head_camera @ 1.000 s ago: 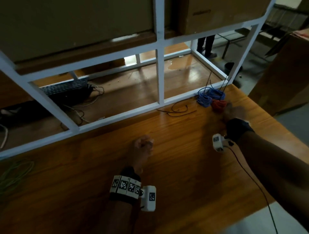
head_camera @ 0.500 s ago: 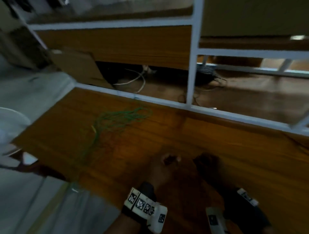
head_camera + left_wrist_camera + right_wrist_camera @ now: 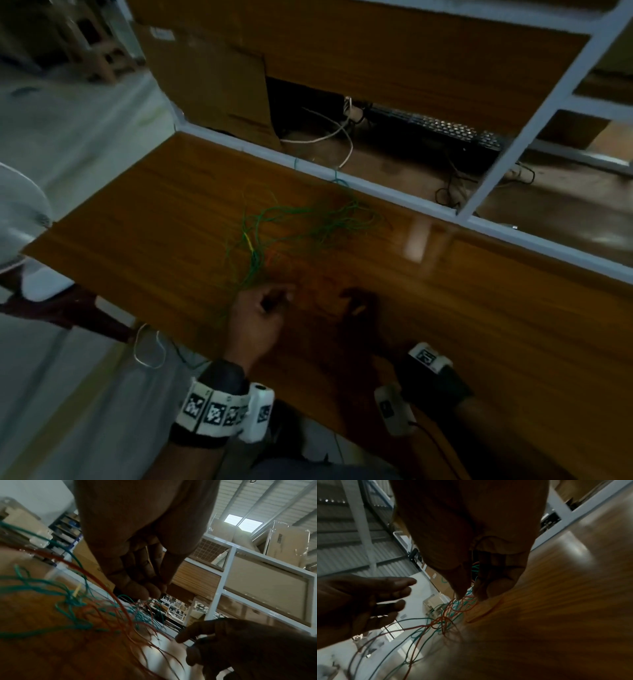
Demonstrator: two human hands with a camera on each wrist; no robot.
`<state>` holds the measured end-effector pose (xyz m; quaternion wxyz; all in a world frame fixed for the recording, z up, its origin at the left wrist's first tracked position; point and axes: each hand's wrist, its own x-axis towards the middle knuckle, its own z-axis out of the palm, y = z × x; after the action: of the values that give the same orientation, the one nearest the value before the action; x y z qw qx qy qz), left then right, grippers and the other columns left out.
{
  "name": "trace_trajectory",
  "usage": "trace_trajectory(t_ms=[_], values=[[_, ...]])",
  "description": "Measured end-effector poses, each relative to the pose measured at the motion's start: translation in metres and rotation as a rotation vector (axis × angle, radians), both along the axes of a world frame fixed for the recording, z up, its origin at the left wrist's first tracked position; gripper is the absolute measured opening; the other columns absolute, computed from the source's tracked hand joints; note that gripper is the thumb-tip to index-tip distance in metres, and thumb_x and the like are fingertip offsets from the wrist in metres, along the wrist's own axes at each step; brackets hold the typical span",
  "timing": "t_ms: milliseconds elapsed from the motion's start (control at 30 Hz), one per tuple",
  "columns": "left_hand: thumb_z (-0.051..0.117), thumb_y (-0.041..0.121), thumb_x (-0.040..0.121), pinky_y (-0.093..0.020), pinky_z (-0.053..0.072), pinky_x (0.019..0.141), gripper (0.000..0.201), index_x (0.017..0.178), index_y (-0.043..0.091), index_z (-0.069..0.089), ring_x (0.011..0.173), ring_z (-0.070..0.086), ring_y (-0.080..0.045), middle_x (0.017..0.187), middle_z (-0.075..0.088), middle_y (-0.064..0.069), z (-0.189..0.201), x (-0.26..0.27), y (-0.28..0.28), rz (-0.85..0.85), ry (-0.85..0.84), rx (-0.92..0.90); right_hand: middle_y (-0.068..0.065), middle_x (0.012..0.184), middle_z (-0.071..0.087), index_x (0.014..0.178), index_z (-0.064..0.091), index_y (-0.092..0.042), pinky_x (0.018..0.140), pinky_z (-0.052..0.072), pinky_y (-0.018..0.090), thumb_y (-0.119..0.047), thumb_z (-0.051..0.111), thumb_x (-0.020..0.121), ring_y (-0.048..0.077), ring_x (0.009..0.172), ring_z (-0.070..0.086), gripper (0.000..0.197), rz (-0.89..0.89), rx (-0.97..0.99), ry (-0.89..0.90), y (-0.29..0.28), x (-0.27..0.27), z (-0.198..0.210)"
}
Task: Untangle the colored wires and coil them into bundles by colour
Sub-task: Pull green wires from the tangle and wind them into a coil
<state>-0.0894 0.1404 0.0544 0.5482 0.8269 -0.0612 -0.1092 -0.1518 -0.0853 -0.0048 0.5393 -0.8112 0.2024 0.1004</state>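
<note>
A loose tangle of green wires (image 3: 308, 222) lies on the wooden table (image 3: 479, 325), with a small yellow tag (image 3: 249, 241) on one strand. Thin red wires (image 3: 96, 577) run through the green wires (image 3: 34, 588). My left hand (image 3: 270, 301) sits at the tangle's near end with fingers loosely curled, and green strands pass beside it to the table edge. My right hand (image 3: 356, 305) is just to its right, dark and low over the table. In the right wrist view my right hand (image 3: 469, 595) pinches red wire (image 3: 450, 609) strands between thumb and fingertips.
A white metal frame rail (image 3: 411, 202) borders the table's far edge. Behind it lie a black keyboard (image 3: 445, 132) and white cables. A cardboard sheet (image 3: 212, 78) leans at the back left. A white cord (image 3: 147, 349) hangs below the near-left edge.
My view has swung left, from the coiled blue and red bundles to the green tangle. My right hand left those bundles, and both hands now sit at the tangle's near end.
</note>
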Motion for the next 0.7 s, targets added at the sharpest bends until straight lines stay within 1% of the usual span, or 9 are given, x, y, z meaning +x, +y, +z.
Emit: trace_trajectory(t_ms=[33, 100, 200, 233, 333, 467, 533, 633, 700], values=[[0.067, 0.011, 0.092, -0.011, 0.026, 0.038, 0.015, 0.096, 0.022, 0.076, 0.034, 0.037, 0.002, 0.057, 0.061, 0.008, 0.002, 0.008, 0.012, 0.022, -0.010, -0.022, -0.004, 0.130, 0.064, 0.137, 0.061, -0.022, 0.067, 0.056, 0.018, -0.023, 0.071, 0.095, 0.000, 0.084, 0.064, 0.043, -0.050, 0.024, -0.011, 0.011, 0.012, 0.003], [0.066, 0.013, 0.093, -0.018, 0.026, 0.040, 0.016, 0.096, 0.025, 0.076, 0.038, 0.036, -0.007, 0.061, 0.067, -0.007, 0.000, 0.026, 0.032, 0.046, -0.014, -0.043, -0.006, 0.133, 0.060, 0.148, 0.052, -0.024, 0.074, 0.053, 0.015, -0.024, 0.069, 0.097, 0.006, 0.101, 0.063, 0.054, -0.029, 0.063, 0.047, 0.026, 0.024, 0.005], [0.066, 0.017, 0.092, -0.027, 0.036, 0.050, 0.019, 0.097, 0.033, 0.075, 0.052, 0.051, -0.018, 0.083, 0.074, -0.013, -0.010, 0.045, 0.045, -0.003, 0.052, -0.021, 0.010, 0.137, 0.063, 0.140, 0.059, -0.009, 0.080, 0.050, 0.010, -0.020, 0.051, 0.106, 0.026, 0.126, 0.061, 0.036, 0.249, -0.302, -0.053, 0.047, 0.026, 0.000], [0.067, 0.019, 0.092, -0.027, 0.041, 0.054, 0.017, 0.098, 0.033, 0.075, 0.059, 0.058, -0.017, 0.086, 0.075, -0.008, -0.010, 0.047, 0.045, -0.046, 0.072, -0.003, 0.012, 0.134, 0.065, 0.135, 0.062, -0.008, 0.083, 0.051, 0.013, -0.020, 0.050, 0.106, 0.030, 0.125, 0.062, 0.034, 0.332, -0.470, -0.095, 0.048, 0.027, -0.003], [0.071, 0.024, 0.090, -0.026, 0.045, 0.054, 0.012, 0.100, 0.028, 0.075, 0.065, 0.064, -0.007, 0.086, 0.075, 0.002, -0.014, 0.044, 0.036, -0.078, 0.072, 0.000, 0.004, 0.121, 0.070, 0.123, 0.072, -0.015, 0.090, 0.055, 0.027, -0.026, 0.063, 0.101, 0.021, 0.107, 0.069, 0.026, 0.355, -0.565, -0.127, 0.032, 0.027, 0.005], [0.072, 0.025, 0.089, -0.038, 0.055, 0.060, 0.015, 0.104, 0.028, 0.072, 0.073, 0.066, -0.007, 0.087, 0.073, 0.007, -0.021, 0.035, 0.025, -0.052, 0.101, 0.045, -0.004, 0.097, 0.074, 0.106, 0.075, -0.024, 0.058, 0.049, 0.013, -0.014, 0.074, 0.093, 0.002, 0.069, 0.066, 0.016, 0.183, -0.381, -0.248, -0.022, 0.006, 0.031], [0.072, 0.029, 0.088, -0.042, 0.058, 0.079, 0.025, 0.113, 0.029, 0.068, 0.092, 0.067, -0.015, 0.101, 0.071, 0.006, -0.025, 0.033, 0.019, -0.081, 0.123, 0.124, 0.002, 0.083, 0.075, 0.096, 0.076, -0.027, 0.049, 0.048, 0.027, -0.005, 0.070, 0.094, 0.014, 0.056, 0.064, 0.022, 0.025, -0.198, -0.239, -0.049, -0.011, 0.041], [0.075, 0.037, 0.084, -0.036, 0.055, 0.085, 0.043, 0.124, 0.032, 0.061, 0.102, 0.062, -0.009, 0.112, 0.064, 0.011, -0.023, 0.032, 0.007, -0.146, 0.074, 0.211, 0.008, 0.076, 0.073, 0.086, 0.075, -0.033, 0.058, 0.049, 0.044, -0.009, 0.074, 0.094, 0.030, 0.064, 0.064, 0.025, -0.165, -0.027, -0.322, -0.074, -0.025, 0.052], [0.076, 0.039, 0.083, -0.037, 0.055, 0.085, 0.046, 0.126, 0.037, 0.059, 0.099, 0.061, -0.005, 0.114, 0.062, 0.016, -0.020, 0.032, -0.004, -0.195, 0.011, 0.245, 0.005, 0.084, 0.074, 0.097, 0.072, -0.032, 0.064, 0.055, 0.052, -0.004, 0.072, 0.093, 0.032, 0.076, 0.070, 0.028, -0.152, -0.021, -0.336, -0.079, -0.027, 0.048]])
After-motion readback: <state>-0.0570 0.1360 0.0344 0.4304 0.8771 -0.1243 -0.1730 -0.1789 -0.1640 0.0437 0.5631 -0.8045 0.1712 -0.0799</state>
